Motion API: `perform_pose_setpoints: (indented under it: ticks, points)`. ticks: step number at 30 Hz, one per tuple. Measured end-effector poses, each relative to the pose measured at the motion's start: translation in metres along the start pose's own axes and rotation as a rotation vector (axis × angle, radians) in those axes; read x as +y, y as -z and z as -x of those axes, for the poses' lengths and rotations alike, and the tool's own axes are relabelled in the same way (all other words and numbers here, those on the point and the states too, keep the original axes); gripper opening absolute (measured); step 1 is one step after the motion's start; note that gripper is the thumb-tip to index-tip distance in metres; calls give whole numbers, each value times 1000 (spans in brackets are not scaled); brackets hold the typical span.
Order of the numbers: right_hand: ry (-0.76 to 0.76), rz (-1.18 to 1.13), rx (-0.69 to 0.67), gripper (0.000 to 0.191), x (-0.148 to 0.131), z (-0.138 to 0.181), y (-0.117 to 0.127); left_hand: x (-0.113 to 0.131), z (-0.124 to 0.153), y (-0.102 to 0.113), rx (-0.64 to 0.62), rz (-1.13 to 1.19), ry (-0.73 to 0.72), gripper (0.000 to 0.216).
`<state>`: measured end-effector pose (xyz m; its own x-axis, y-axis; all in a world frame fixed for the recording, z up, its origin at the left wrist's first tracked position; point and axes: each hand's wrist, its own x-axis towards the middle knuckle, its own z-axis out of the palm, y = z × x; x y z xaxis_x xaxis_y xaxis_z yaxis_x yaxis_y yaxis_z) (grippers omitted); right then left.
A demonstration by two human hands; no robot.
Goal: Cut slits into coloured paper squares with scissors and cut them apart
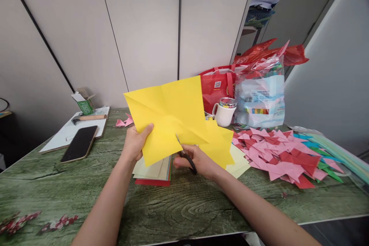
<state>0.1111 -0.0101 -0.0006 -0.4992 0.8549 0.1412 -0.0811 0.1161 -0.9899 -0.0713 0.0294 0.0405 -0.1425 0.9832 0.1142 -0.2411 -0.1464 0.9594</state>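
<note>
My left hand (pixel 135 142) pinches the lower left edge of a creased yellow paper sheet (pixel 168 113), holding it up above the table. My right hand (pixel 194 160) grips black-handled scissors (pixel 187 157), whose blades are in a cut running into the sheet's lower middle. The part of the yellow sheet right of the cut droops over my right hand. Under both hands lies a stack of coloured paper sheets (pixel 154 173) on the green wood-grain table (pixel 178 207).
A pile of folded pink and red paper shapes (pixel 276 152) spreads at the right, with green and blue ones beyond. A white mug (pixel 225 113), a red bag (pixel 216 86) and a clear plastic bag (pixel 261 98) stand behind. A phone (pixel 80 143), hammer (pixel 88 118) and small box (pixel 84 103) lie at left.
</note>
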Motion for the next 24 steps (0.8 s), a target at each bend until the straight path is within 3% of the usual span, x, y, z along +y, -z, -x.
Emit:
perform_pose_setpoints:
  ticks: [8,10,14,16,19,24]
  points:
    - [64,104,2,25,4,-1,4,1,-2,1,55,78,-45,29]
    - [144,193,95,20,4,-1,4,3,-3,2,74,116,-57,30]
    - [348,250,405,17,3,-1,4,7,-5,3,130,154,-44,28]
    - [406,187,472,29,4,0,5,8,-5,4,137,155,-37,27]
    - [453,186,520,45,6,1,7,7,-3,3,65,145,-37,31]
    - [445,433,681,20,8,2,10,2,1,3,-104,57,-4,41]
